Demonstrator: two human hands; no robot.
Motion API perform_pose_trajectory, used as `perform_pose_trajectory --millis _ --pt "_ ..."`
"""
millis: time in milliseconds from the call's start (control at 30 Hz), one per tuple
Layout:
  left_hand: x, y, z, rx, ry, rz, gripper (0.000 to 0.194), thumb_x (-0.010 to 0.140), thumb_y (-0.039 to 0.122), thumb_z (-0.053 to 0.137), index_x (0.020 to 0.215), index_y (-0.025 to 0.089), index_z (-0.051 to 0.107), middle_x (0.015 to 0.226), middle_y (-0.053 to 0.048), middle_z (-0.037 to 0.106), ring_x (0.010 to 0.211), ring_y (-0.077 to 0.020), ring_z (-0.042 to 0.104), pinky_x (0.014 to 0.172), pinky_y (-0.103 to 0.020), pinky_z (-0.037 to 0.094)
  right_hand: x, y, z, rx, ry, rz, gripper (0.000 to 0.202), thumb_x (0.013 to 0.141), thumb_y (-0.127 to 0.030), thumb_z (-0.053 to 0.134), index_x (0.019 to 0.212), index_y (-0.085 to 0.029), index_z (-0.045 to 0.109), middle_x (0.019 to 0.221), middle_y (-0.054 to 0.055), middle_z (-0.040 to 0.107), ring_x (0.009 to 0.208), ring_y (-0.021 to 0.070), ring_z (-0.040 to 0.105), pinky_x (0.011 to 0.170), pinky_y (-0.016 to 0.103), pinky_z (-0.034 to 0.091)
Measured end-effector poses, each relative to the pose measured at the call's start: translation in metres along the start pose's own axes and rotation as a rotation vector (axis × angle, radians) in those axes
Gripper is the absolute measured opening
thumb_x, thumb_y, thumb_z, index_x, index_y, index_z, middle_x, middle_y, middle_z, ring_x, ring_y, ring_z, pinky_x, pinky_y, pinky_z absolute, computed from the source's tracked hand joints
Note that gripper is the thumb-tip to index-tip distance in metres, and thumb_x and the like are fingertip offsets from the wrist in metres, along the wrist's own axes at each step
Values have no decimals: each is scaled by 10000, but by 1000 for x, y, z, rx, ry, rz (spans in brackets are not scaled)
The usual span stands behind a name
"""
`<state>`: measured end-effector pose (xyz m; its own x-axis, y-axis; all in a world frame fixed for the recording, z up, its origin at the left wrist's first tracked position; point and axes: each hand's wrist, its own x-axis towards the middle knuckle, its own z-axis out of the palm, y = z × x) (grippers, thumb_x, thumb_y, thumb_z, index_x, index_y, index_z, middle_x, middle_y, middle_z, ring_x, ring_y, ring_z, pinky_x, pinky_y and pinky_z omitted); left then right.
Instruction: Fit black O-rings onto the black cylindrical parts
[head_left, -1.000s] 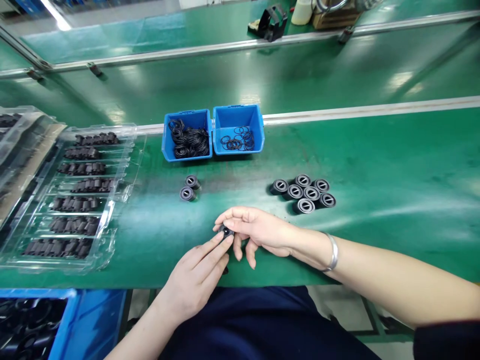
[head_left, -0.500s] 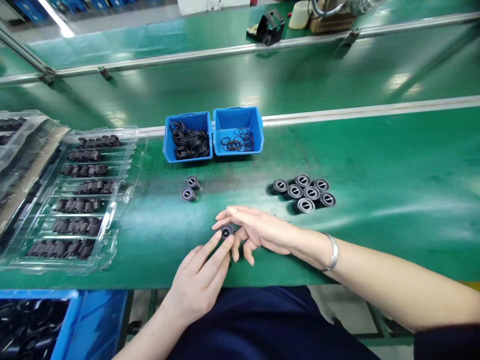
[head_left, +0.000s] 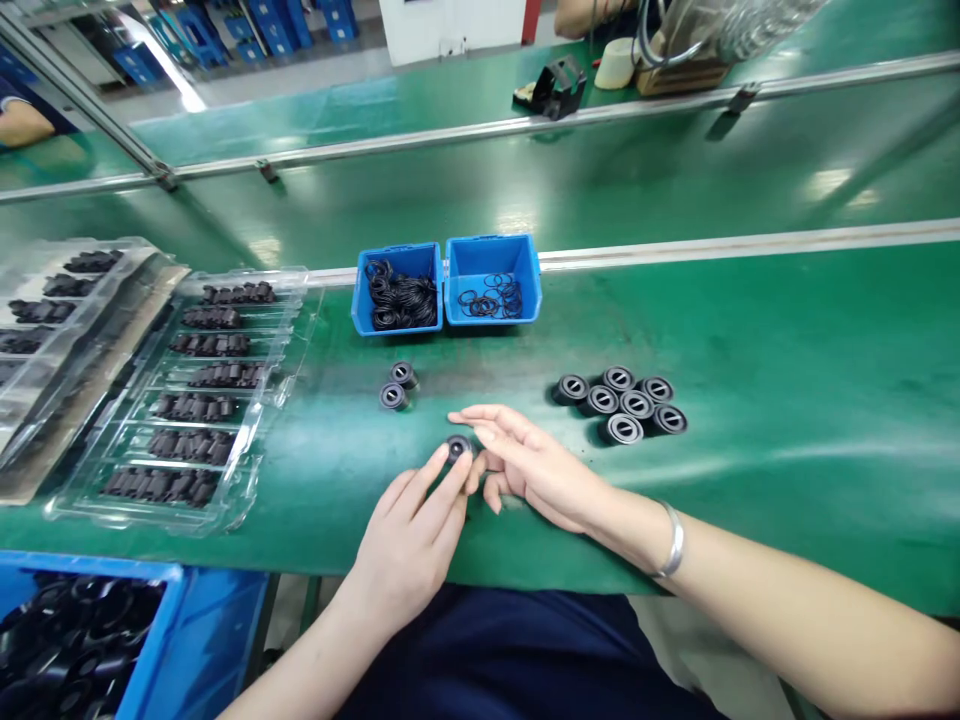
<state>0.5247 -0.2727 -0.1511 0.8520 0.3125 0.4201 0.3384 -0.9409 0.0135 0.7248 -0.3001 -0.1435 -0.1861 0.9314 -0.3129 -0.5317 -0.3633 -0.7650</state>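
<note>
A small black cylindrical part (head_left: pixel 458 447), with a round hole in its top, sits between my two hands near the table's front. My left hand (head_left: pixel 412 535) closes on it, fingertips against its near side. From the right, my right hand (head_left: pixel 536 470) curves round the same part, some fingers reaching behind it and others bent beside it; their exact contact is partly hidden. Two black cylinders with slotted tops (head_left: pixel 394 396) stand beyond my left hand. Past my right hand is a cluster of several similar cylinders (head_left: pixel 624 429).
Blue bins hold black rubber rings (head_left: pixel 405 300) and a few loose thin rings (head_left: pixel 491 300). Clear plastic trays (head_left: pixel 240 455) with rows of black parts lie left. A blue crate (head_left: pixel 176 590) of black parts stands front left. Another person's arm (head_left: pixel 26 125) shows far left.
The view has shifted, so the table's contents appear further right and mostly lower. Both hands stay at the black cylindrical part, whose top now faces the camera more.
</note>
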Motion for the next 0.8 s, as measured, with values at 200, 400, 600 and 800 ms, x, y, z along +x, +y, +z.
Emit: perform_pose_trajectory --millis 200,400,600,800 --pt "40 -38 8 154 -5 -42 221 956 92 453 948 109 673 1350 -145 621 1256 -319 581 1028 -474 456 -1 13 -3 -129 144 -172 323 973 -382 581 1205 -176 494 661 -14 597 517 105 535 481 200 449" --pt "45 -56 10 202 -44 -140 215 959 94 433 945 132 644 1371 -134 607 1334 -344 510 1068 -576 428 1 19 -7 -294 75 -189 257 990 -376 522 1153 -179 511 660 -16 600 494 109 526 492 223 443" --pt "39 -70 17 122 -158 -180 274 939 37 359 1015 136 603 1465 -162 510 1415 -342 408 1062 -635 422 -5 14 -6 -791 94 -542 162 1010 -233 445 1116 -177 555 1020 99 643 708 153 631 618 296 533" --pt "31 -76 18 113 -121 -143 226 942 66 392 993 133 602 1463 -187 504 1399 -364 425 1043 -628 438 -19 -31 -20 -1652 388 -864 215 988 -151 478 1160 -110 600 1208 165 611 1139 290 539 999 465 431"
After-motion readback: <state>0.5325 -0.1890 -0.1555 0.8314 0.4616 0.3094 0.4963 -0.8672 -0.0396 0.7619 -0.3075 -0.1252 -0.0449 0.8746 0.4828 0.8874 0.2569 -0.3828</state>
